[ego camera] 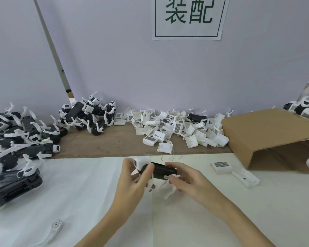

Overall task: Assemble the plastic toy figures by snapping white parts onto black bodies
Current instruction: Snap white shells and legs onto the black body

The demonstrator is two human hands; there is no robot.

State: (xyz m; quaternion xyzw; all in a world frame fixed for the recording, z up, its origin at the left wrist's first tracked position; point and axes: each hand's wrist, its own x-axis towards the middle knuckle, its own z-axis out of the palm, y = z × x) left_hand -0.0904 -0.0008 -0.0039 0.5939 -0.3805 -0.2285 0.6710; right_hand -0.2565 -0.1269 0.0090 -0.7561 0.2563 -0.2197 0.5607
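A toy figure with a black body [161,171], a white head block and white legs hanging below is held above the white table cover [78,193]. My left hand [134,177] grips its head end, thumb curled over the black body. My right hand [184,179] grips the tail end, fingers curled over the top and thumb pressing near a small label. A heap of loose white parts [178,129] lies at the back middle. Two more white parts [221,167] [245,177] lie just right of my hands.
Piles of black-and-white figures fill the left side [16,139] and the back left [87,114]. A tipped cardboard box [268,132] stands at the right with figures behind it. A single white leg piece [55,227] lies near the front left. A paper sign [188,16] hangs on the wall.
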